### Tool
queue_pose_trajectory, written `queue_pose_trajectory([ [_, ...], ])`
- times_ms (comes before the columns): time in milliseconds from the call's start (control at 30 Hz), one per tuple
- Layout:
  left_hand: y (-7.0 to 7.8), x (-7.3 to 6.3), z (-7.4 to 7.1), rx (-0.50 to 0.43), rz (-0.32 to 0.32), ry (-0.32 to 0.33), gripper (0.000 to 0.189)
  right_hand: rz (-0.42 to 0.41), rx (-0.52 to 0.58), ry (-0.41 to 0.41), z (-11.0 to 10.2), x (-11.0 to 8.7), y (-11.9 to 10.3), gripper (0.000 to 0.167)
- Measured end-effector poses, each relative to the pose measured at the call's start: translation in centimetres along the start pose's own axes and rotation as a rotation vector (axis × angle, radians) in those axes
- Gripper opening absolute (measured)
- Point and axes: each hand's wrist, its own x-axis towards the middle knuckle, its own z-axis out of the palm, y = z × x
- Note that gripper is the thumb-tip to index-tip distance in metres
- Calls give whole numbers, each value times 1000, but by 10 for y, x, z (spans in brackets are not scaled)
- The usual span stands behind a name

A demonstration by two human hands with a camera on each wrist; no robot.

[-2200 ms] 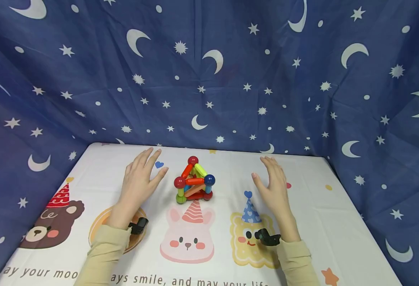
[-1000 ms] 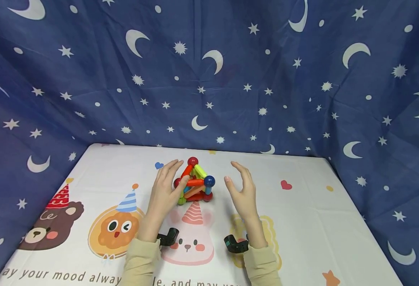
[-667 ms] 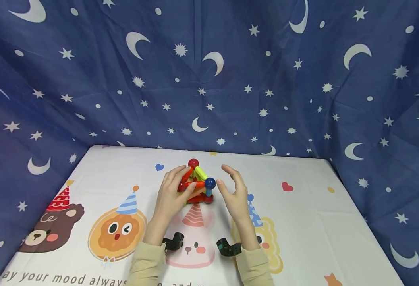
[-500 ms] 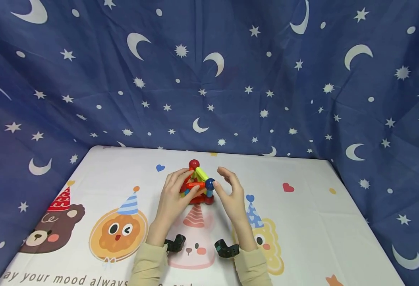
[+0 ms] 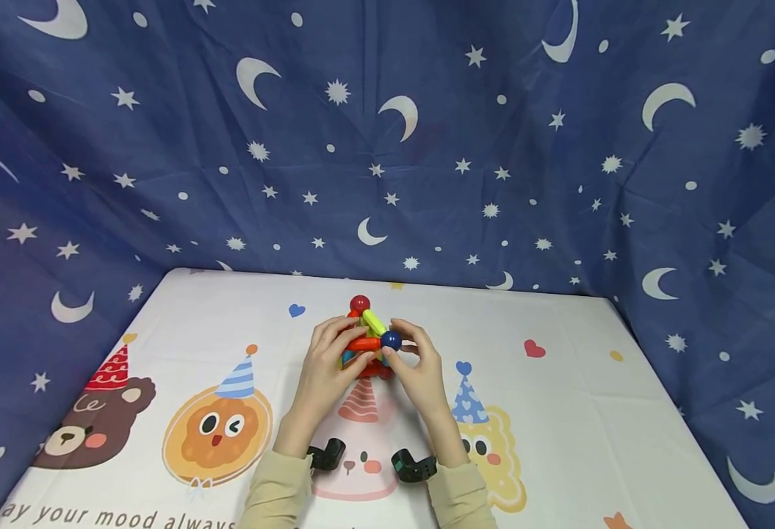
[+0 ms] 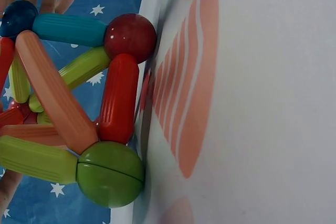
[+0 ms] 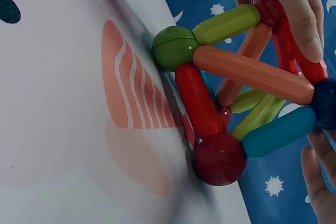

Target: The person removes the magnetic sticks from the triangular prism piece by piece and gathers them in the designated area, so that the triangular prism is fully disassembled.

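A small frame of magnetic rods [image 5: 375, 322] and balls stands on the white cloth in the middle of the head view. My left hand [image 5: 325, 367] holds its left side, fingers around the red ball [image 7: 269, 4] at the upper corner. On the other side, my right hand [image 5: 422, 373] grips the blue ball [image 5: 391, 340] between thumb and fingers. A green ball [image 6: 110, 174] and a dark red ball [image 7: 220, 159] form bottom corners, close to the cloth, joined by a red rod [image 6: 119, 98]. Fingers cover part of the frame's left side.
The white tablecloth [image 5: 579, 441] carries printed party animals, hearts and lettering. Behind it hangs a dark blue curtain [image 5: 334, 220] with moons and stars. Each wrist wears a small black camera, one left camera [image 5: 327, 454] and one right camera [image 5: 413, 466].
Both hands have come inward from either side of the magnetic-rod frame and now hold it. The right hand closed on the blue ball last; the frame stays at nearly the same spot.
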Motion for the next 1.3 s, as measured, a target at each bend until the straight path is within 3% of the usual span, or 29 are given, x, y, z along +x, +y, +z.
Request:
queue_pose_trajectory([
  [467,-1,0,0,13,12,2,27,28,-46,-11,5,4,0,38],
  [700,-2,-2,0,24,11,7,27,-3,-77,23,12,6,36,37],
  [800,-1,-2,0,23,5,5,27,-21,-84,33,13,5,41,36],
  [1033,-1,-3,1,22,-11,-6,25,-49,-66,43,13,4,42,34],
  [1300,-1,-2,1,14,0,7,26,-10,-57,55,15,5,41,35],
])
